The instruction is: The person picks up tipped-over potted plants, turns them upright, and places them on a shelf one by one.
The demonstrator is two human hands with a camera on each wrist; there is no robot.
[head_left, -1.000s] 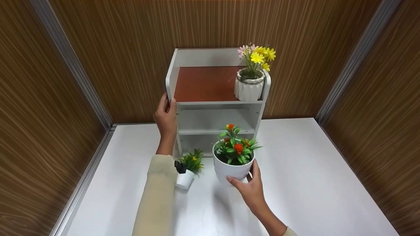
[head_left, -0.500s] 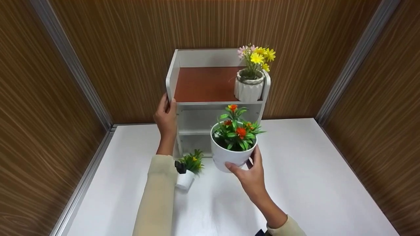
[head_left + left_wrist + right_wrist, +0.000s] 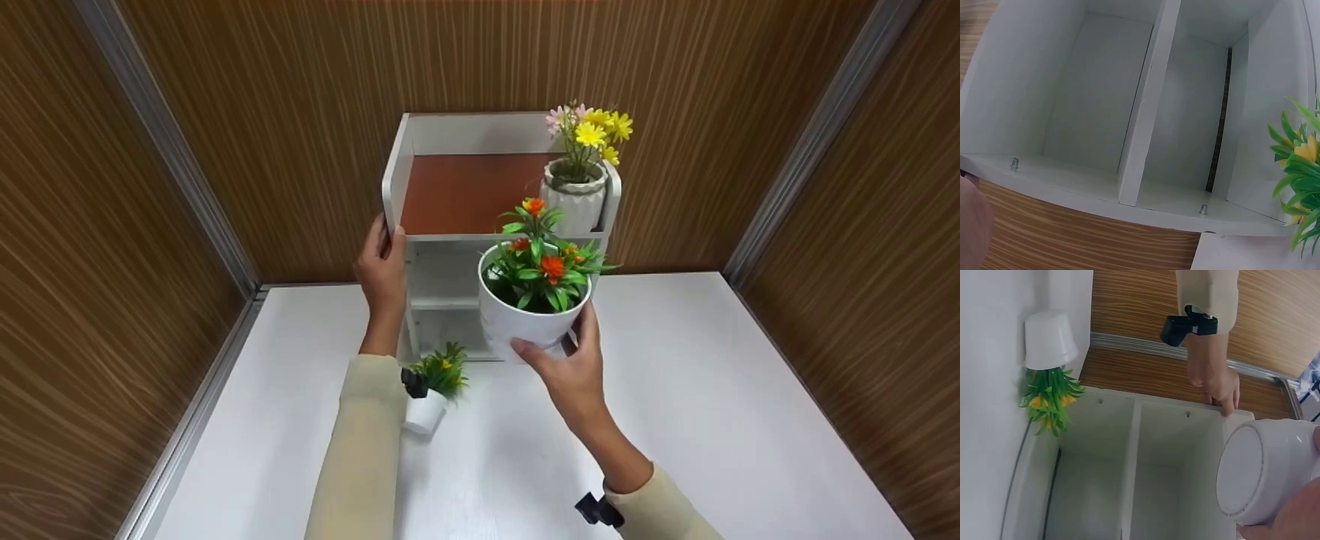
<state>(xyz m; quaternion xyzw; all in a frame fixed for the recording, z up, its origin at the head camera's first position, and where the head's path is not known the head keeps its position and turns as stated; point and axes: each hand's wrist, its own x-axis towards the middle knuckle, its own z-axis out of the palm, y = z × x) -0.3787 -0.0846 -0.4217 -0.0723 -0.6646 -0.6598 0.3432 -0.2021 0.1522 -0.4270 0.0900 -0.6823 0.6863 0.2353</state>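
My right hand holds a white flower pot with orange flowers and green leaves, thumb in front and fingers round its right side. The pot is raised in front of the small white shelf, overlapping its lower tiers and top front edge. In the right wrist view the pot's round base shows. My left hand grips the shelf's left side panel near the front corner, thumb on the front edge. Beside the left sleeve stands a smaller white pot with yellow flowers.
A ribbed white pot with pink and yellow flowers stands at the right of the shelf's reddish-brown top. Wood-grain walls enclose the white table at the back and both sides.
My right hand has lifted the orange-flowered pot upward, from over the table to in front of the shelf's top edge. My left hand keeps its grip on the shelf.
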